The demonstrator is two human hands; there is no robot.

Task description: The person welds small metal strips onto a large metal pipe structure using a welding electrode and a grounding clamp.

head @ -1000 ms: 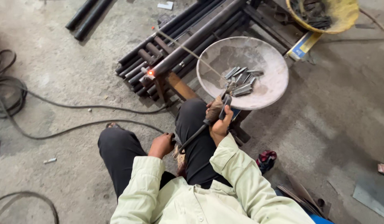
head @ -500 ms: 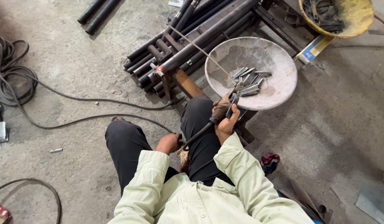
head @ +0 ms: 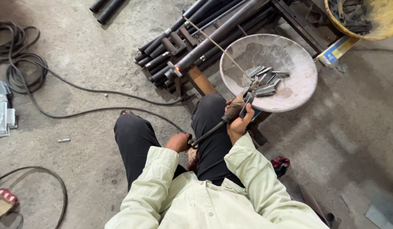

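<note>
Concrete workshop floor (head: 77,63), grey and dusty, seen from above the seated person's head. Right hand (head: 238,116) is closed around the handle of an electrode holder (head: 247,99), raised in front of the right knee; the holder projects from the top of the fist, so the tool lies directly above and ahead of the hand. From the holder a thin welding rod (head: 217,46) runs up and to the left across the rim of a shallow metal pan (head: 289,91). Left hand (head: 178,142) rests lower, between the knees, closed on the black cable (head: 207,135) that leads up to the holder. Small grey metal pieces (head: 266,80) lie in the pan, just beyond the holder's tip. Ahead of the knees, a bundle of dark steel pipes (head: 192,38) lies on the floor, with a small glowing spot (head: 176,68) at the end of one pipe. Coiled black cables (head: 18,63) lie at far left; a yellow basin (head: 383,17) sits at top right.
</note>
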